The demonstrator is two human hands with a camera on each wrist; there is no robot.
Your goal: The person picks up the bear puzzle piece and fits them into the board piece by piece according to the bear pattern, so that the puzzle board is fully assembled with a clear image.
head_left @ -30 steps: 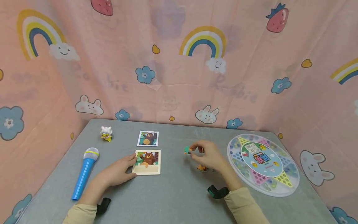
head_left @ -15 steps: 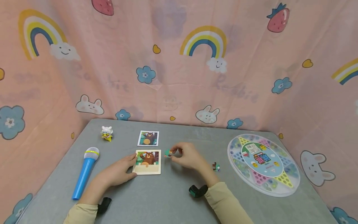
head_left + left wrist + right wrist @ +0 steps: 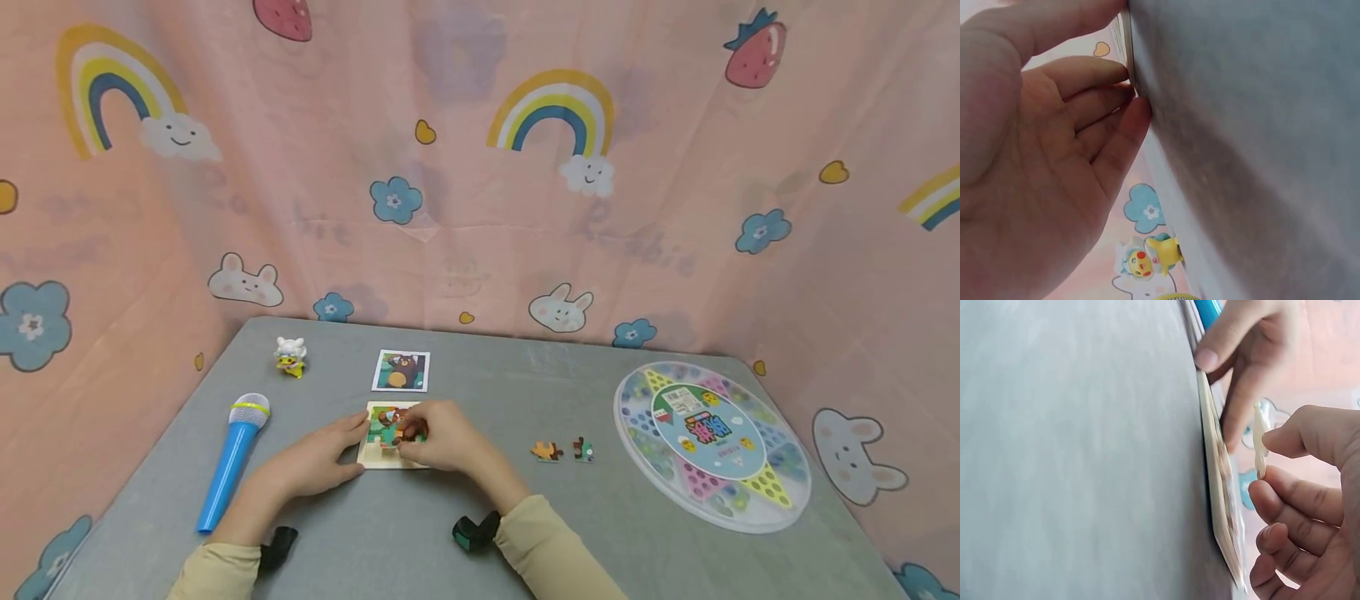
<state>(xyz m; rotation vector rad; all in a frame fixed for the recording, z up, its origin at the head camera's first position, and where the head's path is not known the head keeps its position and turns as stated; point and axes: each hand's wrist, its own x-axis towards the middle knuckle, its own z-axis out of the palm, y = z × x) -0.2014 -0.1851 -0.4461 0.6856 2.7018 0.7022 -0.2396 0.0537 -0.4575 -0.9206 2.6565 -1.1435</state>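
Observation:
A small wooden jigsaw tray (image 3: 372, 460) with a bear picture lies on the grey table, its lower part showing bare wood. My left hand (image 3: 324, 457) rests at its left side, fingers nearly straight, with fingertips and thumb touching the edge. Over the tray, my right hand (image 3: 442, 437) pinches a jigsaw piece (image 3: 1260, 440) between thumb and fingers, held edge-on above the surface in the right wrist view. That hand covers the tray's right part. Two loose jigsaw pieces, one orange (image 3: 547, 451) and one green (image 3: 582, 450), lie to the right.
A bear picture card (image 3: 401, 371) lies behind the tray. On the left are a blue toy microphone (image 3: 228, 467) and a small white and yellow figurine (image 3: 290, 358). A round board game case (image 3: 712, 446) lies at the right, and a pink curtain (image 3: 465, 233) hangs behind the table.
My right hand has carried the jigsaw piece leftward from near the loose pieces to over the tray, uncovering those pieces. My left hand has stayed at the tray's left edge.

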